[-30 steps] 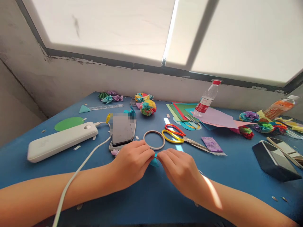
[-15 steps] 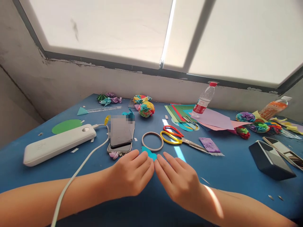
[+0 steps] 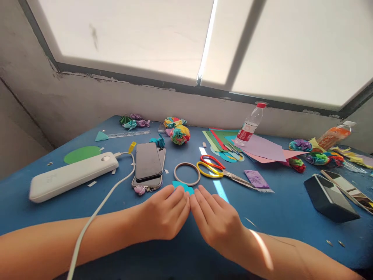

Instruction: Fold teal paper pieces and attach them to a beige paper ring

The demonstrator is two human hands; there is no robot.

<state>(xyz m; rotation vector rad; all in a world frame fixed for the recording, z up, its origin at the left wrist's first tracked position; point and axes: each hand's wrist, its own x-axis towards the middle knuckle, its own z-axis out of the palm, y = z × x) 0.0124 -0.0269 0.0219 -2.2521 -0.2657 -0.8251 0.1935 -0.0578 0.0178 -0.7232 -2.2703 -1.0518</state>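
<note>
A small piece of bright blue paper (image 3: pixel 183 188) shows just beyond my fingertips; most of it is covered by the fingers. My left hand (image 3: pixel 166 212) is closed on its left side, fingers pressed together. From the right, my right hand (image 3: pixel 217 216) is closed on the same paper, and the fingertips of both hands meet. A grey tape ring (image 3: pixel 187 183) lies flat right behind the paper. Scissors (image 3: pixel 225 173) with one red and one yellow handle rest to the right of the ring, blades pointing right.
Stacked phones (image 3: pixel 148 163) and a white power bank (image 3: pixel 74 177) lie left; its cable crosses my left forearm. Behind are paper flower balls (image 3: pixel 180 135), coloured sheets (image 3: pixel 262 147) and a water bottle (image 3: pixel 250 124). A purple packet (image 3: pixel 257 179) and black box (image 3: pixel 330 198) are right.
The blue paper's visible edge has changed from a bumpy, notched outline to a smoother, flatter one. Both hands stay in nearly the same place, still holding it.
</note>
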